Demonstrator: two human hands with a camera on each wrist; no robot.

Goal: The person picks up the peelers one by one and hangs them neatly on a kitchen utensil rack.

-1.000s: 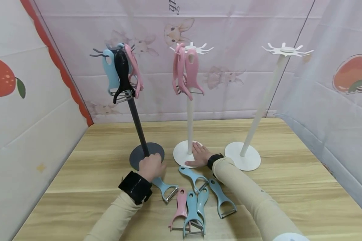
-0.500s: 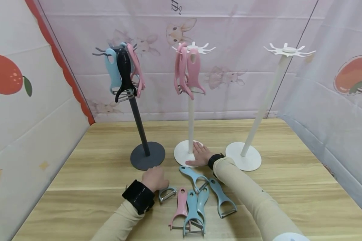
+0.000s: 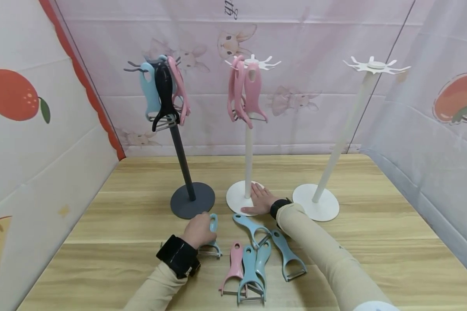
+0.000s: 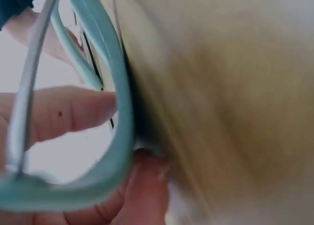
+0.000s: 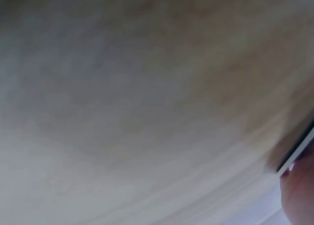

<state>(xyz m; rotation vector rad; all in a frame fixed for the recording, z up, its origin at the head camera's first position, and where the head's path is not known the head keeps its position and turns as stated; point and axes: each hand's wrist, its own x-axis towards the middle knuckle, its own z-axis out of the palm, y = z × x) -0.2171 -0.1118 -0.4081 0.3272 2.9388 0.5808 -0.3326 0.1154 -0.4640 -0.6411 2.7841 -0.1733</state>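
Observation:
My left hand (image 3: 198,231) pinches a blue peeler (image 3: 213,222) low over the table, in front of the dark stand. In the left wrist view, the thumb and fingers are on either side of the curved frame of this blue peeler (image 4: 125,107), and its metal blade is close to the camera. My right hand (image 3: 261,201) lies flat, fingers spread, on the round base (image 3: 235,196) of the middle white stand. Only a bit of that right hand (image 5: 299,190) shows in the right wrist view. Near it lies another blue peeler (image 3: 252,226).
More peelers lie at the front: a pink one (image 3: 235,263) and several blue ones (image 3: 249,263). The dark stand (image 3: 183,160) carries blue, black and pink peelers. Pink peelers (image 3: 253,88) hang on the middle stand. A bare white stand (image 3: 336,147) is at right.
My left hand has come back from the dark stand's base and taken hold of the blue peeler, turning it so its handle points away. My right hand has stayed on the white base.

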